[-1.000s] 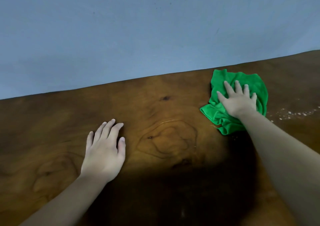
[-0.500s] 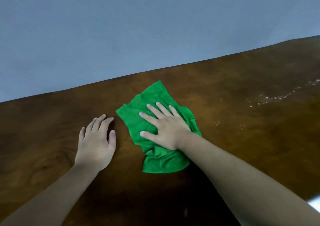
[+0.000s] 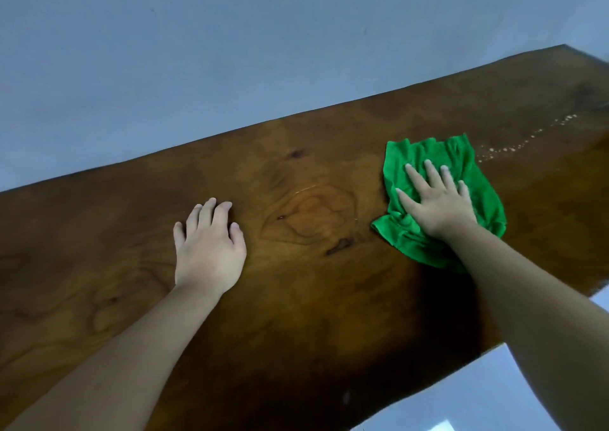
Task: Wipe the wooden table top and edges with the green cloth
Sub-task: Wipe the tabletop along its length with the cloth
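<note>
The wooden table is dark brown with swirling grain and fills most of the view. A crumpled green cloth lies on its right part. My right hand presses flat on the cloth, fingers spread and pointing away from me. My left hand rests palm-down on the bare wood to the left of centre, holding nothing. A trail of small white specks runs across the wood just right of the cloth.
A plain blue-grey wall stands right behind the table's far edge. The table's near edge shows at the lower right, with pale floor below it.
My right hand has slid the cloth from beside my left hand back out to the right, close to the white specks. My left hand has stayed planted on the wood.
</note>
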